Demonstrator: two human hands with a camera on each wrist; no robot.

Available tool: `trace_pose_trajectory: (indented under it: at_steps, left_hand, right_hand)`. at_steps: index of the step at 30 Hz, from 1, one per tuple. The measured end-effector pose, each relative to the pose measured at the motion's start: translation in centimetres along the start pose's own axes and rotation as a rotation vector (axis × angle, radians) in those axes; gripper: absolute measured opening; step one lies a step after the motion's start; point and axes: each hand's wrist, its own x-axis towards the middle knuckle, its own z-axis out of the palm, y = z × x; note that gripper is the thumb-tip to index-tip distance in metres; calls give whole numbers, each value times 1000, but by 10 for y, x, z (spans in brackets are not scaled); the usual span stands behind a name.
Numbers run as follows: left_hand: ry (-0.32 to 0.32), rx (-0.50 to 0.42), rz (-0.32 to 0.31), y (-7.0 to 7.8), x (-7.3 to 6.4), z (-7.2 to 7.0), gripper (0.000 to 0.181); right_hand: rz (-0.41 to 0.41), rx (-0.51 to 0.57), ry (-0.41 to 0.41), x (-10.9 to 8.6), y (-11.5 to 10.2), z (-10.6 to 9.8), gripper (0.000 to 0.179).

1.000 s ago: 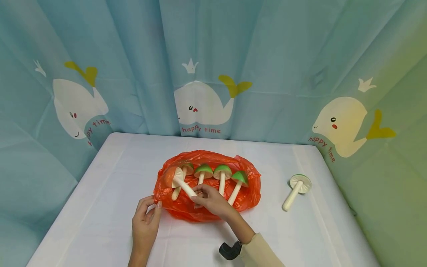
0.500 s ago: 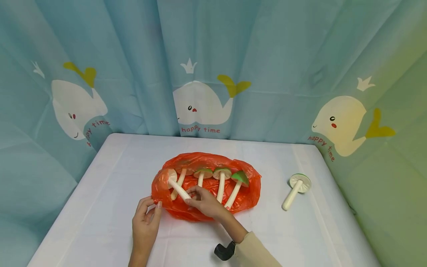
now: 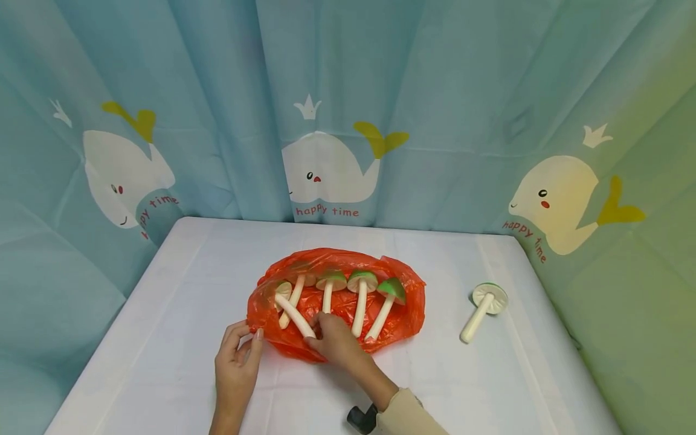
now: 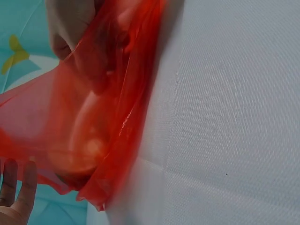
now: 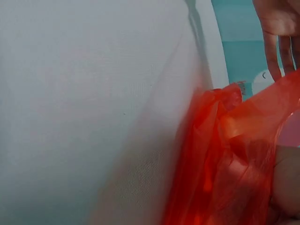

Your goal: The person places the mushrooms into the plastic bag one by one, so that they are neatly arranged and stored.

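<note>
In the head view, a thin red plastic bag (image 3: pixel 402 320) lies on the white table with its mouth spread open. My left hand (image 3: pixel 237 362) pinches the bag's left edge between thumb and fingers. Inside the bag, my right hand (image 3: pixel 339 344) holds the stem end of a mushroom model (image 3: pixel 296 317); the cap lies partly under the bag's left side. Several more green-capped mushrooms (image 3: pixel 361 302) lie side by side in the bag, caps away from me. In the left wrist view, the right fingers (image 4: pixel 93 70) and the held mushroom show blurred through the film.
Another mushroom (image 3: pixel 481 314) lies alone on the right of the white table (image 3: pixel 163 338). A black device (image 3: pixel 361 418) sits at the right wrist, by the beige sleeve (image 3: pixel 410 414). A blue-green curtain (image 3: pixel 217 151) with whale prints encloses the table.
The held mushroom has gone lower and slightly left into the bag, its cap passing under the left side. My right hand has moved down with it; my left hand stays at the edge.
</note>
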Motion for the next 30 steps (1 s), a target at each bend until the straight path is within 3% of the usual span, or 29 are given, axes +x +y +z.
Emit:
trace_pose_trajectory:
  at_steps: [5,13,16,21,26,30]
  left_hand:
    - [0,-12,11,-13,-2,0,20]
    - [-4,-31,-7,-11,-3,1,18]
    - [-2,-14,-15,-5,-2,1,17]
    - [7,19,-47,14,1,3,13]
    - [2,35,-61,23,3,2,12]
    - [8,31,-60,16,1,2,13]
  right_hand:
    - [21,-118,16,-2,-5,2,24]
    - [-18,-322,77,-4,-5,10,28]
    - [-6,-284,70,-6,-6,8,29]
    - [-9,-111,106,-12,-2,-5,30]
    - [-59,15,277,-25,14,-26,29]
    - [-51,101,462,-38,33,-49,26]
